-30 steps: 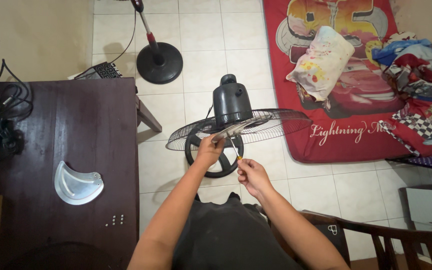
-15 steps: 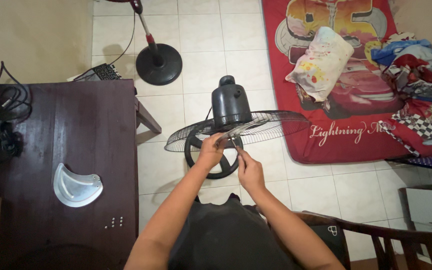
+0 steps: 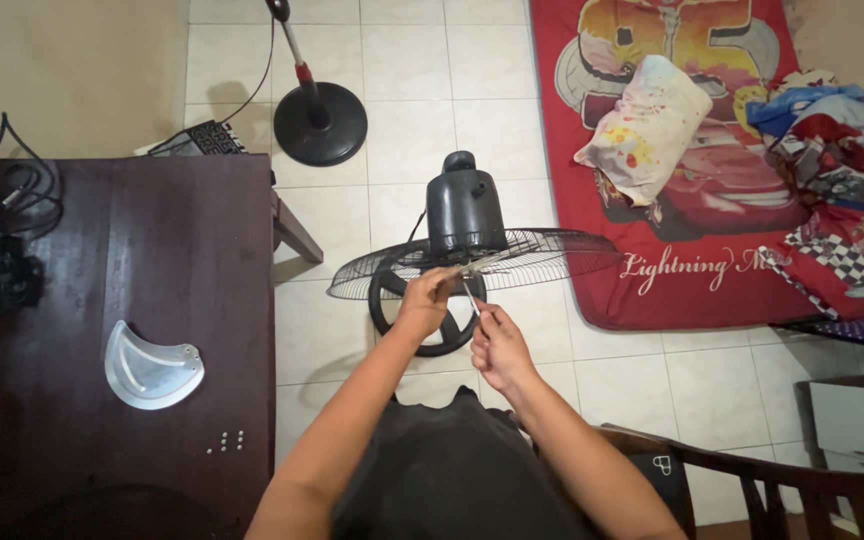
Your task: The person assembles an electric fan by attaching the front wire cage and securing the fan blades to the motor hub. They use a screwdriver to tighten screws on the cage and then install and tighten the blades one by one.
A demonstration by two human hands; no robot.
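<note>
White tiled floor (image 3: 402, 80), dark wooden table (image 3: 152, 250) beside fan (image 3: 467, 225), left hand (image 3: 422, 300) fingers pinching a metal blade (image 3: 477, 265), right hand (image 3: 497, 345) fingers pinching a screwdriver (image 3: 469, 298)

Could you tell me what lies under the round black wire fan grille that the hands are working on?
Under the black wire grille the fan's round black base shows on the pale tiled floor. The left hand and right hand cover part of it; the stand joining them is hidden.
</note>
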